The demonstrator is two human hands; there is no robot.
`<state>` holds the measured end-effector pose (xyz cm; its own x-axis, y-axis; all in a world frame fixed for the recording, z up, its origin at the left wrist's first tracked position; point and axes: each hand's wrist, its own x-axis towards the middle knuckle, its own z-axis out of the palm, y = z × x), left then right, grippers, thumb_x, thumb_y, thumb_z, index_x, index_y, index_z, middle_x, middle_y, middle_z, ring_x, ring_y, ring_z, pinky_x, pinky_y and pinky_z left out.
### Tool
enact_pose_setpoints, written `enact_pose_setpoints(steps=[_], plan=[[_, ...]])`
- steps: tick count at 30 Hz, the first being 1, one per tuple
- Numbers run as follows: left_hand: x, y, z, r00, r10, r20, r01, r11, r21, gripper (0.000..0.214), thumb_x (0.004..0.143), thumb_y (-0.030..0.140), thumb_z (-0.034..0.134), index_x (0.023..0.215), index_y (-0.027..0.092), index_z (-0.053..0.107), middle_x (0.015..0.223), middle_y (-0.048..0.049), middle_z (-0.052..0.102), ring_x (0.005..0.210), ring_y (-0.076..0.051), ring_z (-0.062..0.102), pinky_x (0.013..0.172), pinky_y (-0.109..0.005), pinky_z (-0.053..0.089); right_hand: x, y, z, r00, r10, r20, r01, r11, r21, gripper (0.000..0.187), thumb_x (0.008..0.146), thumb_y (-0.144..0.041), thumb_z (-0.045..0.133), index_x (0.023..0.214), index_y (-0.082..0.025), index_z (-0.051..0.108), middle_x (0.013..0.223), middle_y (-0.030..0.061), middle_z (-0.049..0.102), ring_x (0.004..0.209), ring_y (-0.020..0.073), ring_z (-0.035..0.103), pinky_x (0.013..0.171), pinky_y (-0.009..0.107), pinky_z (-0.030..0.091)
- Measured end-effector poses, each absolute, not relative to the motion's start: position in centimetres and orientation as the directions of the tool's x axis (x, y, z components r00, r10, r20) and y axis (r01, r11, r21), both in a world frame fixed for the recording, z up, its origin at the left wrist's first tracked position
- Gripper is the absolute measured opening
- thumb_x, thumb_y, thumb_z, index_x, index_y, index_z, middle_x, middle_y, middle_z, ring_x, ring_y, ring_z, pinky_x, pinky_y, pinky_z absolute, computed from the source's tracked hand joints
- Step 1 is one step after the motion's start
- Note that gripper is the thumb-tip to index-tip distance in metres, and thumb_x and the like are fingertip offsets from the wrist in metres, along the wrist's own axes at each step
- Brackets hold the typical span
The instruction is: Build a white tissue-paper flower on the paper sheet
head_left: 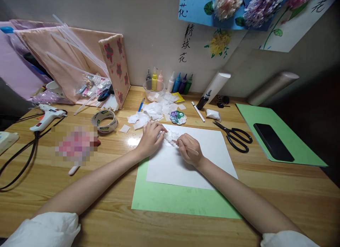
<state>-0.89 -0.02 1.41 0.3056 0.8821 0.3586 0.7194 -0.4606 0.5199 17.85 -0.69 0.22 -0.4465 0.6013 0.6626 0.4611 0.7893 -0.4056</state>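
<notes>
On the white sheet of paper [191,172], a clump of crumpled white paper [172,134] sits near the top edge. My left hand [152,136] rests at its left side, fingers curved together against it. From the right, my right hand [190,149] grips a slim pale stick [191,150], its tip end at the clump; what kind of tool it is I cannot tell. Under the sheet lies a green sheet [183,202]. Just beyond are loose white paper squares [152,110] and a small painted palette [177,117].
Black scissors [236,137] and a phone [273,141] on green card lie right. Left are a tape roll [105,121], a glue gun [46,118] with its cable, and a blurred pink item [77,144]. Paint bottles [177,83] stand at the wall.
</notes>
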Motion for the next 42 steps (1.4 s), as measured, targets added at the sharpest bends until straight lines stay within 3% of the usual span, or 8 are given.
enact_pose_setpoints(steps=[8,13,17,21,24,30,38,42], plan=[[-0.9,0.0,1.5,0.276,0.895,0.350,0.720,-0.434,0.542,0.017,0.091,0.024,0.039,0.091,0.021,0.056,0.103,-0.0037,0.057,0.102,-0.019,0.044,0.087,-0.036,0.031,17.4,-0.4,0.0,-0.465,0.643,0.609,0.520,0.755,-0.401,0.019,0.089,-0.013,0.035,0.075,-0.021,0.045,0.064,0.0027,0.051,0.061,0.0173,0.047,0.058,0.030,0.038],[-1.0,0.0,1.5,0.221,0.907,0.358,0.707,-0.402,0.582,0.017,0.091,0.022,0.038,0.091,0.021,0.055,0.099,-0.0024,0.058,0.100,-0.018,0.046,0.086,-0.035,0.031,17.2,-0.1,-0.1,-0.424,0.720,0.549,0.558,0.685,-0.467,0.023,0.091,-0.013,0.032,0.072,-0.021,0.042,0.065,0.0021,0.050,0.063,0.0163,0.047,0.060,0.030,0.039],[-2.0,0.9,1.4,0.107,0.918,0.381,0.730,-0.333,0.597,0.018,0.091,0.022,0.036,0.090,0.022,0.054,0.096,-0.0019,0.059,0.096,-0.018,0.047,0.085,-0.035,0.032,17.6,-0.3,-0.1,-0.382,0.711,0.590,0.485,0.698,-0.527,0.024,0.090,-0.013,0.033,0.070,-0.021,0.043,0.064,0.0018,0.050,0.062,0.0158,0.047,0.059,0.030,0.039],[-4.2,2.7,1.4,0.011,0.907,0.422,0.842,-0.236,0.486,0.012,0.085,0.025,0.046,0.094,0.021,0.054,0.100,-0.0053,0.057,0.097,-0.023,0.047,0.083,-0.038,0.033,18.3,-0.8,-0.3,-0.265,0.702,0.661,0.377,0.707,-0.599,0.026,0.089,-0.015,0.032,0.067,-0.021,0.045,0.059,0.0009,0.048,0.056,0.0153,0.046,0.053,0.031,0.037],[-5.7,3.8,1.3,0.000,0.906,0.423,0.905,-0.180,0.386,0.024,0.078,0.028,0.055,0.101,0.021,0.053,0.103,-0.0080,0.054,0.099,-0.026,0.045,0.082,-0.040,0.032,18.5,-0.9,-0.4,-0.202,0.730,0.653,0.333,0.678,-0.655,0.027,0.090,-0.016,0.031,0.068,-0.021,0.046,0.059,0.0009,0.048,0.056,0.0155,0.046,0.052,0.031,0.036],[-6.4,4.4,0.7,0.003,0.927,0.374,0.925,-0.145,0.352,0.039,0.073,0.047,0.060,0.101,0.021,0.053,0.102,-0.0079,0.054,0.099,-0.027,0.046,0.081,-0.040,0.033,18.3,-0.8,-0.3,-0.190,0.758,0.624,0.320,0.648,-0.691,0.029,0.091,-0.019,0.030,0.067,-0.021,0.045,0.058,0.0009,0.047,0.056,0.0154,0.046,0.052,0.032,0.037],[-6.5,4.4,0.5,0.020,0.941,0.338,0.887,-0.173,0.429,0.013,0.081,0.028,0.051,0.091,0.021,0.054,0.092,-0.0038,0.061,0.093,-0.022,0.052,0.080,-0.038,0.031,18.5,-0.8,-0.5,-0.216,0.758,0.616,0.328,0.650,-0.685,0.030,0.091,-0.020,0.030,0.065,-0.021,0.045,0.058,0.0009,0.047,0.056,0.0156,0.046,0.052,0.031,0.035],[-6.5,4.3,0.6,0.010,0.937,0.348,0.887,-0.169,0.430,0.014,0.078,0.025,0.052,0.091,0.021,0.054,0.092,-0.0043,0.062,0.093,-0.023,0.053,0.080,-0.039,0.031,18.4,-0.8,-0.5,-0.215,0.752,0.623,0.331,0.656,-0.678,0.029,0.091,-0.018,0.031,0.065,-0.021,0.045,0.058,0.0004,0.047,0.056,0.0149,0.046,0.053,0.030,0.036]])
